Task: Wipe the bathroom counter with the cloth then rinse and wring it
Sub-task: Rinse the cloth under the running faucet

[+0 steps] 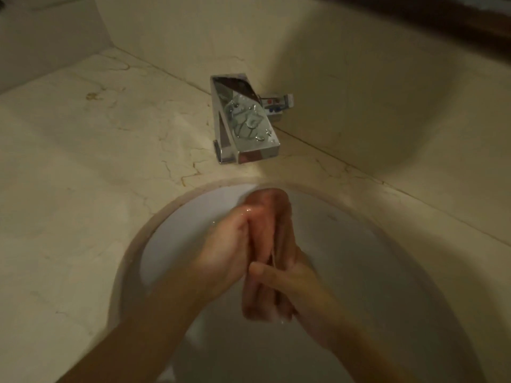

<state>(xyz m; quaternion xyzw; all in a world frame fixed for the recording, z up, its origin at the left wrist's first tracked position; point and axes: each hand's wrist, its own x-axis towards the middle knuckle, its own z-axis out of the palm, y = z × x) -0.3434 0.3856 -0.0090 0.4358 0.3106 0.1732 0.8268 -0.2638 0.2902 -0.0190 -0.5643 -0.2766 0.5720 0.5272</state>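
- One chrome faucet (pixel 244 125) stands at upper centre on the marble desk (pixel 83 161), water drops on its flat top.
- One white sink (pixel 359 258) fills the lower frame.
- Two hands — left hand (pixel 229 244) and right hand (pixel 293 283) — pressed together over the sink, fingers (pixel 265 217) wet and blurred; whether they clench anything, cannot tell.
- Cloth — not visible.

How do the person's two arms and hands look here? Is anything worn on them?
Both forearms are bare up to the frame edge: no sleeves, watch or bracelet show. The left hand and right hand wear no gloves. No rings can be seen, though the fingers are blurred. Wet glints show on the left hand.
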